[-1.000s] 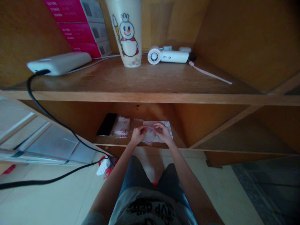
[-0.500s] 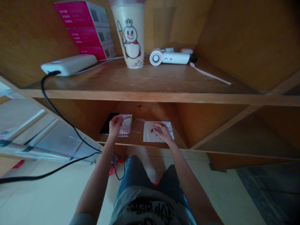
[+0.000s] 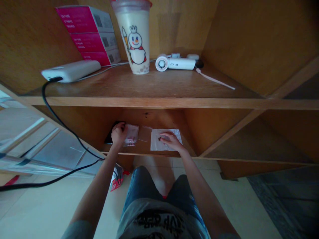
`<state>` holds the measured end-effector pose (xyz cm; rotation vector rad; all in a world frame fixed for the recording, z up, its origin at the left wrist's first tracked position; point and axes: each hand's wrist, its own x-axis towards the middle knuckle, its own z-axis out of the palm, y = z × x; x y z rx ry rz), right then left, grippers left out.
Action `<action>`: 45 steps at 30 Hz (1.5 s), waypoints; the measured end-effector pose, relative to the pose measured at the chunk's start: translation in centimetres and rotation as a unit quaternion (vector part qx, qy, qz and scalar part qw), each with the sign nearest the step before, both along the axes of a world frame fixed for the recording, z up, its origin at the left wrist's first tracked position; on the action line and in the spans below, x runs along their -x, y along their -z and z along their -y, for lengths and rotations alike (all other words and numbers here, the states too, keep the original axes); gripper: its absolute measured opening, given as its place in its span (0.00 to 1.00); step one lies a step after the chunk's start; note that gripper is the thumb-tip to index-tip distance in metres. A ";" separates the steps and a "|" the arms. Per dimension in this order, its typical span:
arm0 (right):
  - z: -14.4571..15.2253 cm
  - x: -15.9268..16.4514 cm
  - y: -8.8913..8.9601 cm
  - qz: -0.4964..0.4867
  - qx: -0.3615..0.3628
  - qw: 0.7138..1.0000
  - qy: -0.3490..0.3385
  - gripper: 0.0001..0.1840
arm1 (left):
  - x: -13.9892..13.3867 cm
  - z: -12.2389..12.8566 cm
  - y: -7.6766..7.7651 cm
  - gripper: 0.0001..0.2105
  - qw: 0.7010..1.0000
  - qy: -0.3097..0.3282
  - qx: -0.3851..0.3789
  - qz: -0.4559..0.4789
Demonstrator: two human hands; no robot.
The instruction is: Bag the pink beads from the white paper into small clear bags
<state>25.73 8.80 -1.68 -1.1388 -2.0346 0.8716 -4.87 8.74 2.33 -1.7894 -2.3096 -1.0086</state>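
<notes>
My left hand is at the left end of the lower shelf, fingers bent together at the edge of a stack of clear plastic packets. Whatever its fingertips may hold is hidden. A black flat object lies partly under that hand. My right hand is over a white sheet with a patterned right edge. Its fingers reach left, thumb and fingers slightly apart, beside a small brown piece that seems to rest on the sheet.
Above, the upper shelf holds a drink cup, a white handheld fan, pink boxes and a white power bank. A black cable hangs from it at the left. A red-and-white bag lies on the floor.
My left hand has shifted left from the packets' upper corner, its fingers more curled. My right fingers have moved slightly left over the sheet. The whole view has shifted a little.
</notes>
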 end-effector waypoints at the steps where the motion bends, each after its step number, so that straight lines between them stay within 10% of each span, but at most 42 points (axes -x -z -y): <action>1: 0.1 0.0 -0.1 0.007 -0.002 1.000 0.002 0.13 | -0.2 0.3 -0.3 0.15 0.999 0.001 -0.025 -0.034; 9: 0.5 0.0 -0.4 -0.012 0.004 1.000 -0.004 0.12 | -5.9 3.3 -1.4 0.12 0.958 0.200 0.009 -0.205; 15: 0.8 -1.0 -1.0 -0.086 -0.041 0.993 0.071 0.12 | -9.9 4.7 0.5 0.11 0.936 0.180 0.111 -0.280; 23: 2.0 -2.4 -1.6 -0.017 -0.077 0.988 0.132 0.11 | -9.7 4.8 0.7 0.11 0.954 0.171 0.063 -0.239; 33: 1.0 0.7 -2.2 -0.200 0.026 0.970 0.136 0.12 | -8.6 5.4 1.3 0.11 0.891 0.375 -0.041 -0.253; 45: 1.7 3.0 -1.2 -0.215 0.049 0.966 0.134 0.08 | -10.9 3.5 0.8 0.32 0.942 0.330 0.005 -0.063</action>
